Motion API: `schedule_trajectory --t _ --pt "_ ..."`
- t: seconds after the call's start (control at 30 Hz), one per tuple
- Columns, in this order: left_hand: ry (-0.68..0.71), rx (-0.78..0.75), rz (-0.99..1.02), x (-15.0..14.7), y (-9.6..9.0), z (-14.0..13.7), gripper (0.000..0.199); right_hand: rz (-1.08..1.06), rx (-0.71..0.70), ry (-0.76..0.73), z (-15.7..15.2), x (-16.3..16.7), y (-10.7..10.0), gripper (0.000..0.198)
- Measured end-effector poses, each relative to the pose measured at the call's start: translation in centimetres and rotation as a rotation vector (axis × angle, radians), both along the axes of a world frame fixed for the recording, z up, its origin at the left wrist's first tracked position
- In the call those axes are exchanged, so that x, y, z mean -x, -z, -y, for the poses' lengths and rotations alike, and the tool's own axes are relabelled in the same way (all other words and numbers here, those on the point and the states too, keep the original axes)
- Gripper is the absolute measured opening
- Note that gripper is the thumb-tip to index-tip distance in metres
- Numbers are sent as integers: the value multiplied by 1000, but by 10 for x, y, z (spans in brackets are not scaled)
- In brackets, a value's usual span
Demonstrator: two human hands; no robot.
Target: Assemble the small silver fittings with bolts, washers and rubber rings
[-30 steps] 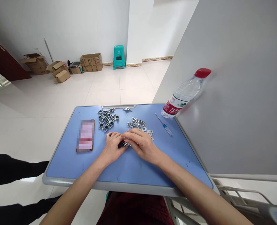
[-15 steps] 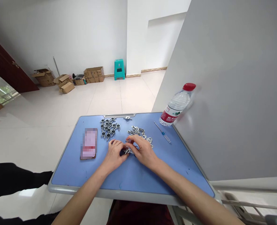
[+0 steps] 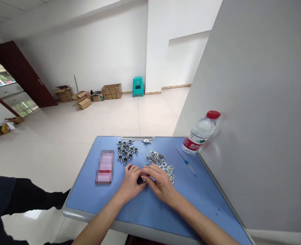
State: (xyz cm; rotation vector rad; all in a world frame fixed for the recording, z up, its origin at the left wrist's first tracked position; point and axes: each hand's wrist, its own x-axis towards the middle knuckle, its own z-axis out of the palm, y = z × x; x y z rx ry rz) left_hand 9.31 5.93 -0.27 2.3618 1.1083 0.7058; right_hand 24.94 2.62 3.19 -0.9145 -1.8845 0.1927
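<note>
My left hand (image 3: 132, 181) is closed, its fingers curled around a small part low over the blue table (image 3: 150, 214). Meeting it from the other side, my right hand (image 3: 161, 180) pinches at the same spot with thumb and fingers. A bit of dark and metal shows between the fingertips; most of that part is hidden. Just beyond the right hand lie loose metal eye-shaped pieces (image 3: 155, 157) and flat metal plates (image 3: 170, 170). Several metal fittings with black centres (image 3: 125, 151) are grouped beyond the left hand. One more metal piece (image 3: 146, 141) lies by the far edge.
A phone (image 3: 105, 166) with a blurred screen lies at left. At right are a screwdriver (image 3: 186, 161) with a clear blue handle and a water bottle (image 3: 200, 134) beside a grey panel (image 3: 257, 119). Another person's dark-clad leg (image 3: 30, 197) is at left. Cardboard boxes (image 3: 112, 92) and a teal stool (image 3: 138, 86) stand behind.
The view has tilted up, so the table and hands appear lower and further right. My hands have drawn closer together, covering more of the small metal part.
</note>
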Motion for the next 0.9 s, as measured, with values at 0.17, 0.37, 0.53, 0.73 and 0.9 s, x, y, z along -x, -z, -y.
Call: schedule_trajectory --t 0.17,0.37,0.53,0.73,0.9 --pt "-10 4 0 0 -5 3 14 -31 -17 44 -3 1 3 9" --pt "-6 -9 -38 1 -6 3 10 -74 68 78 -5 -2 8 10" --pt "12 9 -35 1 -4 1 9 -90 32 68 -5 -4 11 13" --pt "32 29 -34 1 -1 0 15 -69 50 76 -7 -4 8 9" --pt "31 20 -39 1 -2 0 13 -81 64 103 -6 -3 9 8"
